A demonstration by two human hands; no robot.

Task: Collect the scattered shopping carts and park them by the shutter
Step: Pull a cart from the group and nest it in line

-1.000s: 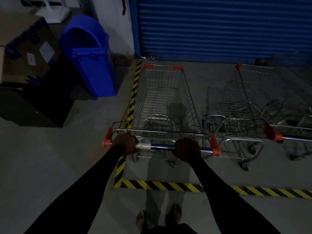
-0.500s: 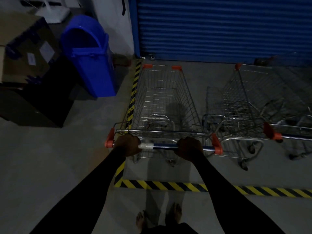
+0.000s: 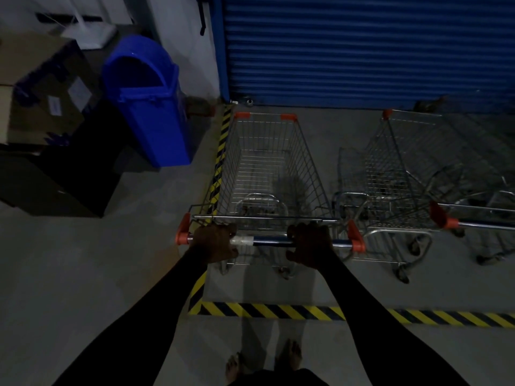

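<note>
Both grip cart handle (image 3: 269,241): left hand (image 3: 214,243), right hand (image 3: 310,245).

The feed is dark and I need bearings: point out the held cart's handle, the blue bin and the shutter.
cart handle (image 3: 270,241), head view, the bare dark middle of the bar.
blue bin (image 3: 156,129), head view, the front wall of its body.
shutter (image 3: 362,51), head view, the slats at mid-panel.
</note>
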